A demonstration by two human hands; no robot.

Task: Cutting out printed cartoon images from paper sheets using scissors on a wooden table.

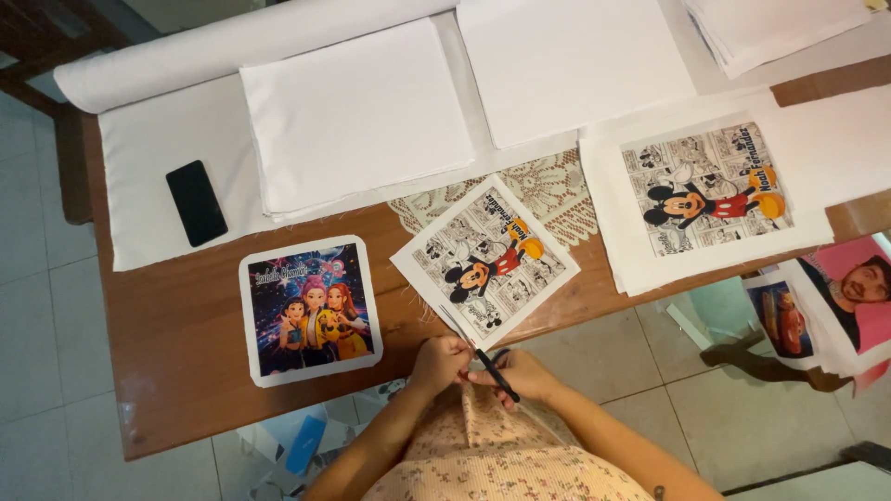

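From my remote seat, nearest the camera I see the left hand and the right hand meeting just off the near edge of the wooden bench, above a floral garment. The right hand's fingers are curled around the dark handles of a pair of scissors, whose blades point up and left toward the bench edge; the left hand's fingers are closed in narrow beside the blades, though I cannot tell what, if anything, they pinch. Just beyond the blade tips lies a tilted fabric square printed with a comic-strip mouse, its near corner touching the bench edge and its far part overlapping a cream lace doily. To its left, apart from it, sits a round-cornered print of three cartoon figures on a dark sparkly ground. Farther right lies a larger white cloth bearing the same mouse print, and past the bench edge beside it more prints hang, one a portrait on pink. Farther back, a black phone rests on white cloth, with two stacks of folded white fabric and a long white fabric roll along the far side.
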